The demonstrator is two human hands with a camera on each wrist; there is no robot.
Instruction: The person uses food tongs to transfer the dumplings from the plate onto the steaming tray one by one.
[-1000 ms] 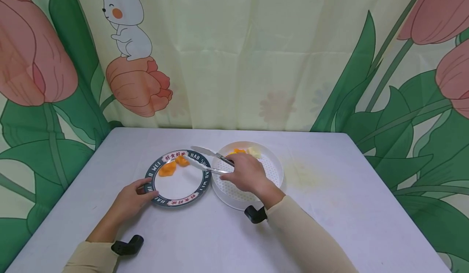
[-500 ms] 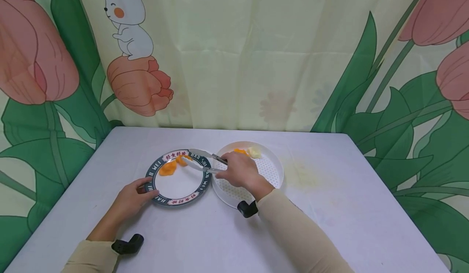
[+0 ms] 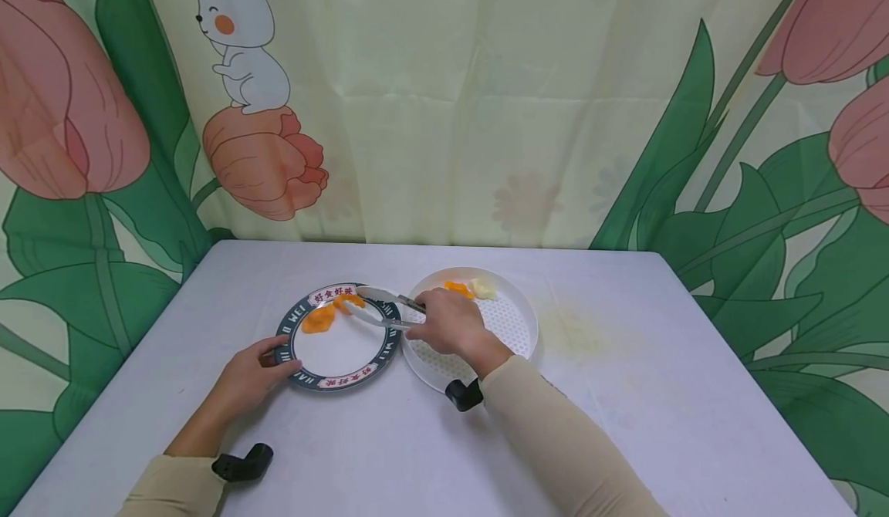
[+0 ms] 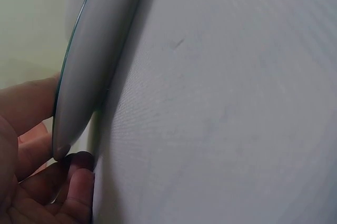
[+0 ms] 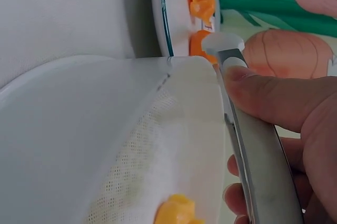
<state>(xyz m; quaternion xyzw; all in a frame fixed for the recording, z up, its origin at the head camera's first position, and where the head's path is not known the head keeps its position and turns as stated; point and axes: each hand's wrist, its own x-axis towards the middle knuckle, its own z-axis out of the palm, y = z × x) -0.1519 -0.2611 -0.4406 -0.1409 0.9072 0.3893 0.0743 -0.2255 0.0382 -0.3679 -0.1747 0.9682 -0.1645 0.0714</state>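
Note:
My left hand (image 3: 245, 378) grips the left rim of a round plate (image 3: 340, 353) with a dark blue patterned border. In the left wrist view, the plate's edge (image 4: 79, 76) stands between thumb and fingers, slightly above the cloth. My right hand (image 3: 451, 322) holds metal tongs (image 5: 258, 155) with pale tips. They reach over the plate, their tips around or against an orange piece (image 3: 345, 302) near the upper rim; contact is unclear. Beside it lies another orange piece (image 3: 318, 319). Both look soft and irregular; their kind is unclear.
Right of the plate, a white round tray (image 3: 510, 328) with a perforated base almost touches it. An orange piece (image 3: 458, 288) and a pale yellow piece (image 3: 483, 288) lie near its far side. A white cloth (image 3: 625, 409) covers the table; a printed curtain (image 3: 444, 116) hangs behind.
My right hand has moved a little left with the tongs, drawing away from the pieces in the tray. The tong tips have drawn closer together at the upper orange piece. My left hand stays put.

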